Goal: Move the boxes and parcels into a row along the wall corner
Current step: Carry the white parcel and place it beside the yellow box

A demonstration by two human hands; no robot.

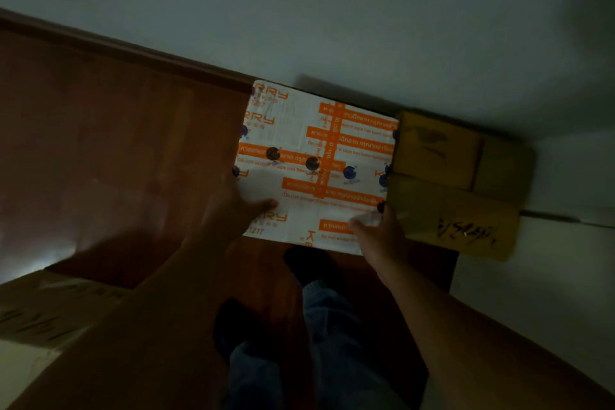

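A white parcel with orange tape and print (316,163) stands on the wooden floor against the wall. My left hand (233,206) grips its left edge, thumb on top. At the parcel's near right corner my right hand (379,233) holds on, thumb on top. A brown cardboard box with black handwriting (452,183) stands right beside the parcel, in the corner of the two walls, touching it. The scene is dim and slightly blurred.
Another cardboard box (43,306) lies at the lower left. A dark baseboard (133,53) runs along the pale wall (332,10). A second wall (549,276) closes the right side. My legs and dark socks (309,266) are below the parcel. Bare wooden floor (116,143) spreads left.
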